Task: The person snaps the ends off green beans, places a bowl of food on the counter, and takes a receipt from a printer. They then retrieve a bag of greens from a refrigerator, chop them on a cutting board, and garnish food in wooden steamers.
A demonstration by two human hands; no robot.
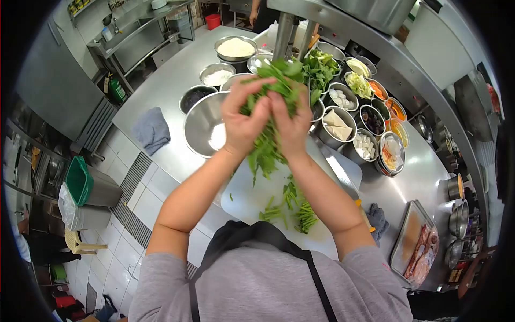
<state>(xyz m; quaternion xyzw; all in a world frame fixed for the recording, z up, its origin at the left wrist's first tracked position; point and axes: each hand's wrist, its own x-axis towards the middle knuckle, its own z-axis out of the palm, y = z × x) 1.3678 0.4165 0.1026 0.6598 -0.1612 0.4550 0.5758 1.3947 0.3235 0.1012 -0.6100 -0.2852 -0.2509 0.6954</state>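
Both my hands are raised over the white cutting board point(244, 185), closed around a bunch of leafy greens point(265, 155). My left hand point(244, 115) grips it from the left, and my right hand point(289, 123) from the right, thumbs close together. Leaves stick out above the fingers and hang down below. Cut green stems point(306, 217) lie in small piles on the board. A large steel mixing bowl point(199, 126), with something white inside, stands beside my left hand. Right of the board lies a long metal blade point(338, 166), partly hidden by my right arm.
Several steel containers stand at the back right, including tofu blocks point(338, 126), white cubes point(365, 146) and leafy greens point(320, 67). A blue cloth point(151, 130) lies at the table's left edge. At the right is a metal tray point(413, 236) with meat. A shelf post point(283, 37) rises behind.
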